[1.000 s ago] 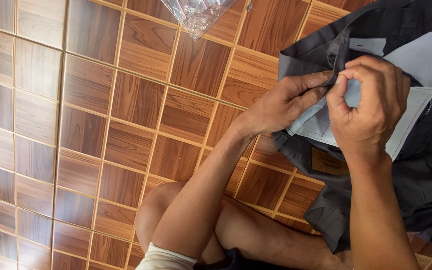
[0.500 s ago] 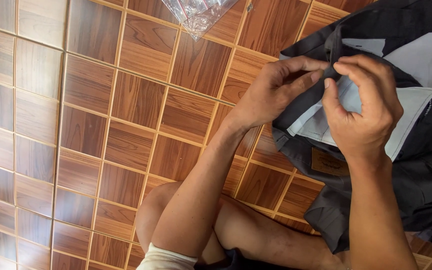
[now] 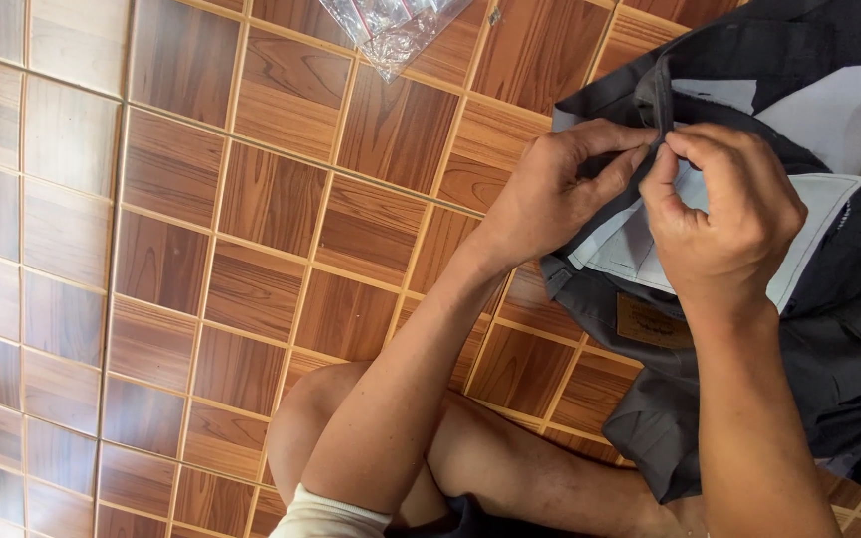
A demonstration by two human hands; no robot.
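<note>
A pair of dark grey trousers (image 3: 839, 329) lies on the floor at the right, its waistband turned open to show pale blue-grey pocket lining (image 3: 829, 110) and a tan patch (image 3: 655, 324). My left hand (image 3: 560, 194) pinches the dark waistband edge between thumb and fingers. My right hand (image 3: 724, 214) meets it there, fingertips closed on the same edge of cloth. Both forearms reach in from the bottom of the view.
The floor is brown wood-pattern tile (image 3: 251, 229). A crumpled clear plastic bag (image 3: 391, 25) lies at the top centre edge. My bent bare knee and leg (image 3: 331, 438) rest on the tiles at the bottom.
Both hands have shifted slightly up the waistband, the left hand's fingers straightening and re-pinching the edge beside the right hand's fingertips. The trousers stay in place.
</note>
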